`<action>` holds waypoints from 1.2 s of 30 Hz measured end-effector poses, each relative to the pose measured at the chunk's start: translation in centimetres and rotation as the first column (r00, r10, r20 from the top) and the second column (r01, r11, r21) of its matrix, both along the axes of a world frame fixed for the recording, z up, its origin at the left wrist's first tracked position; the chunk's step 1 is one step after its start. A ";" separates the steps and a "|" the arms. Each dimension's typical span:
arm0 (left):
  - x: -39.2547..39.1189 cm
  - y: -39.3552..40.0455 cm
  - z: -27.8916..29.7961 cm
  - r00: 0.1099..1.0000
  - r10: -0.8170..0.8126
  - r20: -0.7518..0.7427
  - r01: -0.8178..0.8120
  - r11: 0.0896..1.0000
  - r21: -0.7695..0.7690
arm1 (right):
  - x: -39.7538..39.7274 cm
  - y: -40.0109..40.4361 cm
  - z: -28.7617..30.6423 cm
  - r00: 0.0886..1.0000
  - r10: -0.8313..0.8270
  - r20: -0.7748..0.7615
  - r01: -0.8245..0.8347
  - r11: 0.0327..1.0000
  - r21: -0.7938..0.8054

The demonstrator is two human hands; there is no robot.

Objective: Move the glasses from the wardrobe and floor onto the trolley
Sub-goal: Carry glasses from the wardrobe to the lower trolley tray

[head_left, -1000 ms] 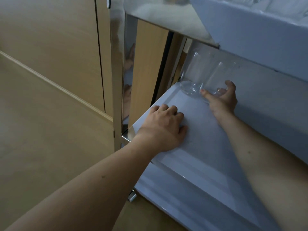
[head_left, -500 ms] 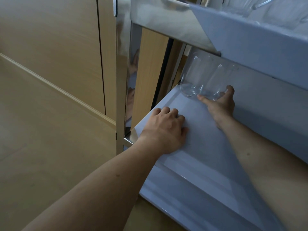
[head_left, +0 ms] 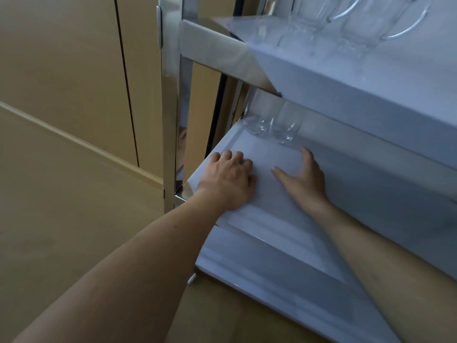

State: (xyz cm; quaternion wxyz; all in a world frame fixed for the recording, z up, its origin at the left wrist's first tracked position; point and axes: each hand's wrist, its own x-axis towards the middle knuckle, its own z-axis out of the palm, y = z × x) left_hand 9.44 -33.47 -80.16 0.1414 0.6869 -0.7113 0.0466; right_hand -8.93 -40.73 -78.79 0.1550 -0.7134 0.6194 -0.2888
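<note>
- Right now two clear glasses [head_left: 270, 126] stand side by side, touching or nearly so, at the far left corner of the trolley's middle shelf [head_left: 277, 219], upright, with their tops hidden under the shelf above.
- More glassware [head_left: 351, 18] sits on the top shelf [head_left: 333, 78]; curved handles show on at least two pieces, but the exact count is hard to tell.
- On the middle shelf the right hand [head_left: 303, 180] is just near the glasses, apart from them, holding nothing; its thumb and index finger are spread wide, and the index fingertip lies on the shelf surface.
- Beside it, the left hand [head_left: 228, 180] rests palm-down on the left part of the same shelf, close to its front left corner, fingers [head_left: 235, 157] bent at the knuckles and held together, gripping nothing.
- Both forearms reach in from the bottom of the view, the right one passing under the top shelf.
- Below the middle shelf a lower shelf [head_left: 284, 280] of the trolley shows, pale like the others.
- At the trolley's left corner, the shiny metal post [head_left: 170, 107] runs upright and mirrors the surroundings.
- Behind the post stand tan wooden wardrobe doors [head_left: 74, 82] with dark vertical gaps between them.
- Underneath everything lies a tan floor [head_left: 61, 231].
</note>
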 end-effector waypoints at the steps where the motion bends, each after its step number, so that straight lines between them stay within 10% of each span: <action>1: 0.0 0.1 0.1 1.000 -0.005 -0.005 0.005 1.000 0.006 | -0.3 1.3 0.0 1.000 0.023 -0.017 -0.023 1.000 0.003; 15: -0.7 2.6 1.6 0.998 -0.054 -0.012 0.054 0.996 0.071 | -3.4 11.4 0.3 0.935 0.114 -0.335 -0.113 0.993 0.020; 21: -3.2 9.6 5.1 0.990 -0.087 -0.107 0.114 0.954 0.277 | -5.0 16.3 3.1 0.916 0.213 -0.339 -0.125 0.957 0.263; 36: -5.5 19.9 28.9 0.990 -0.082 -0.117 0.133 0.831 0.540 | -7.8 27.1 26.3 0.967 0.195 -0.165 -0.062 0.807 0.587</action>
